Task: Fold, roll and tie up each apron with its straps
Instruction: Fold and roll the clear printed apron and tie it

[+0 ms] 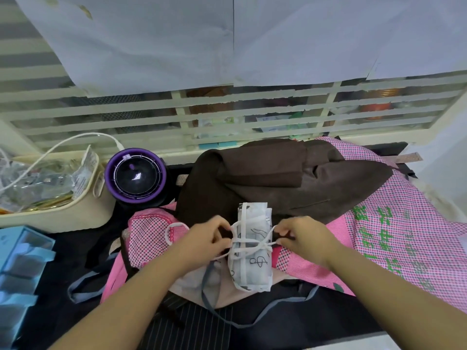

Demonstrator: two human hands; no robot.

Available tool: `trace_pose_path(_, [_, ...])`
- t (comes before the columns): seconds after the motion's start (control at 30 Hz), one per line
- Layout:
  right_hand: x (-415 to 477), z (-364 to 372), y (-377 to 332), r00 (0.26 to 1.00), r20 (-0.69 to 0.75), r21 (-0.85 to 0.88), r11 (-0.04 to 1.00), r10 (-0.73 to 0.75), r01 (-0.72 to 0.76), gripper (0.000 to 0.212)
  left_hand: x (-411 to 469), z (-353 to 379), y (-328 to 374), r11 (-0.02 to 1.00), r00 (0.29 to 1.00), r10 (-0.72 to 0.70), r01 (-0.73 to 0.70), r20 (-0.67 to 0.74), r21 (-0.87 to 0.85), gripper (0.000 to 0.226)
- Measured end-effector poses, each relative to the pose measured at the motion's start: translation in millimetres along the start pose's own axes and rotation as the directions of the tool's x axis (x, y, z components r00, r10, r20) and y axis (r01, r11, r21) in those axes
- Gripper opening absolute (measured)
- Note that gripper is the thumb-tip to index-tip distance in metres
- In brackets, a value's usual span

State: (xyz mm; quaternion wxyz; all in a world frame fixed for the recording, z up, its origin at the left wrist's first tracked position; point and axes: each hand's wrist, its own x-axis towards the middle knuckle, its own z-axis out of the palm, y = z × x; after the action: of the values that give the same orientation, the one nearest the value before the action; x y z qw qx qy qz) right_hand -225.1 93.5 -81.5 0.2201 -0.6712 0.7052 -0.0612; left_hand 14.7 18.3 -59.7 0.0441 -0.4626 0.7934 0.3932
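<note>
- Two hands are set either side of a small white rolled apron bundle with black line drawings [252, 271]. The bundle lies lengthwise on top of a heap of cloth in the middle of the dark tabletop [65, 253], close to the person.
- A loop of the thin white straps [249, 245] is pinched by the left hand [206, 239] at the bundle's left edge. A second strand is pinched by the right hand [302, 236] at its right edge. The fingers of both are curled on the strap.
- The strands are crossed over the waist of the roll and drawn outward. This is judged to be the tightening of the knot, with equal pull on each side so that the roll is kept from springing open.
- The bundle is bedded on soft layers. A pink checked apron with green printed characters [394, 236] is spread to the right, and a crumpled dark brown apron [290, 180] is heaped just behind the roll's far end.
- Open room for the outward pull is found over the pink cloth on both sides. A purple round appliance [136, 174] and a cream plastic basket [75, 213] are stood well apart to the left.
- A loose grey strap [209, 296] is trailed beside the roll toward the near edge and could be snagged.
</note>
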Motion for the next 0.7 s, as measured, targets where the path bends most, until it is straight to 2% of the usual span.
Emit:
trace_pose_path(0.07, [2.7,-9.3,-14.3,0.991,-0.129,-0.041,0.998,-0.047,0.042,0.021,-1.1,-9.4,-20.5,0.956,0.991,0.083,-0.051,-0.100,0.288,0.043])
trace_pose_path(0.13, [8.0,-15.1,-34.0,0.972,-0.194,-0.018,0.991,-0.130,0.129,0.022,-2.2,-12.1,-33.0,0.843,0.989,0.135,-0.085,-0.056,0.531,0.053])
trace_pose_path(0.17, [9.5,-16.4,-42.2,0.973,-0.162,-0.004,0.986,-0.166,0.167,0.023,-0.9,-10.2,-34.3,0.795,0.991,0.135,-0.101,-0.013,0.598,0.051])
trace_pose_path(0.23, [15.1,-12.0,-61.2,0.972,0.002,-0.009,0.972,-0.233,0.233,0.026,-1.4,-7.6,-36.6,0.733,0.992,0.122,-0.108,0.027,0.672,0.036])
trace_pose_path(0.3, [22.0,-3.2,-74.2,0.952,0.117,-0.029,0.957,-0.284,0.289,0.029,-3.4,-9.3,-36.4,0.734,0.991,0.130,-0.079,-0.025,0.674,0.022])
trace_pose_path(0.4, [35.9,9.5,-86.9,0.942,0.135,-0.059,0.946,-0.308,0.318,0.037,-12.2,-18.0,-33.1,0.834,0.977,0.160,-0.060,-0.138,0.548,0.007])
trace_pose_path(0.53, [52.2,12.0,-98.7,0.930,0.155,-0.278,0.889,-0.332,0.364,0.035,-31.6,-41.3,-23.3,0.924,0.943,0.177,-0.061,-0.283,0.377,0.012])
trace_pose_path(0.6, [57.7,5.7,-100.5,0.924,0.178,-0.364,0.850,-0.338,0.381,0.029,-46.4,-65.4,-17.5,0.994,0.929,0.084,-0.052,-0.361,0.098,0.011])
trace_pose_path(0.63, [59.0,0.0,-100.4,0.927,0.194,-0.332,0.868,-0.321,0.370,0.024,-54.1,-78.3,-13.3,0.993,0.922,0.036,-0.077,-0.385,-0.090,0.011])
trace_pose_path(0.7, [61.9,-16.5,-102.8,0.936,0.193,-0.190,0.925,-0.294,0.330,0.025,-71.3,-103.6,-2.5,0.882,0.914,-0.022,-0.173,-0.405,-0.438,0.012])
